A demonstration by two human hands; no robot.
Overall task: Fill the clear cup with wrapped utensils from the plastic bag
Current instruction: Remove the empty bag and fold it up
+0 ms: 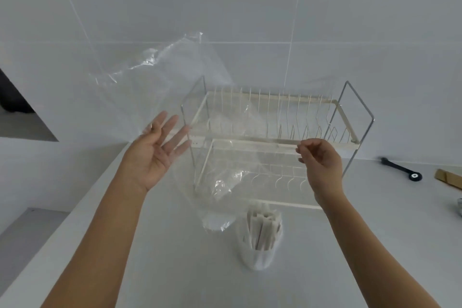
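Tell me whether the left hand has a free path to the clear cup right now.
Probably not: the left hand is open inside the plastic bag, whose film hangs between it and the clear cup.

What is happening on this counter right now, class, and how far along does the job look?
A person holds a clear plastic bag up over the white counter. The right hand pinches one edge of it; the left hand is spread open, fingers against the film. The bag looks empty. Below, the clear cup stands upright, packed with wrapped utensils. A wire dish rack stands behind, seen partly through the bag. The filling looks done.
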